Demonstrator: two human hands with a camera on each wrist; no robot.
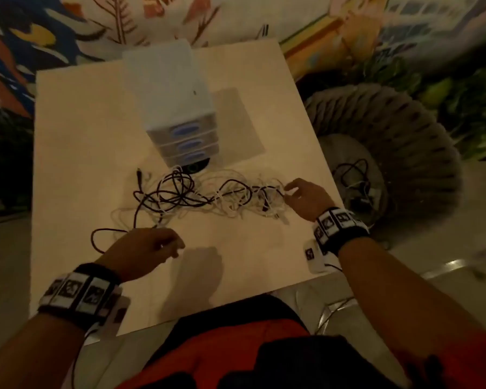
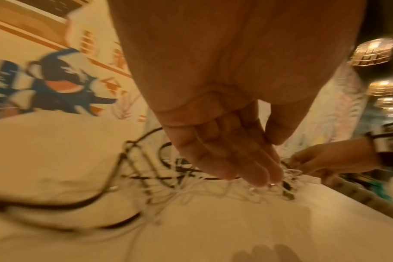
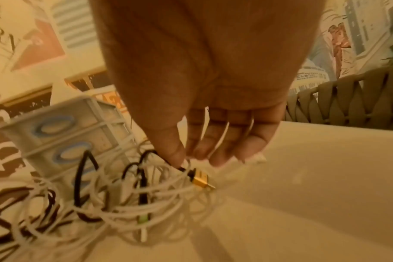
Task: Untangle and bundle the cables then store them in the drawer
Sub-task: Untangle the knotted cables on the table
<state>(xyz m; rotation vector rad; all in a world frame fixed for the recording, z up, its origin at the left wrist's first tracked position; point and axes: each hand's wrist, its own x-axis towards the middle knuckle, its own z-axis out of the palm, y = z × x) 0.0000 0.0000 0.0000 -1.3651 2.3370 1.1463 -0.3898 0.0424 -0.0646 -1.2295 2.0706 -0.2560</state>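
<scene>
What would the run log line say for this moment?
stage: untangling | cables: tangled on table | drawers: closed | right hand: at black cable | left hand: free

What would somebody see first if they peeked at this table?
First, the big messy tangle of black and white cables spread across the middle of the pale table. Behind it stands a small white drawer unit with blue handles, all drawers closed. The right hand reaches into the tangle's right end, near a gold plug; the left hand hovers at the near left.
</scene>
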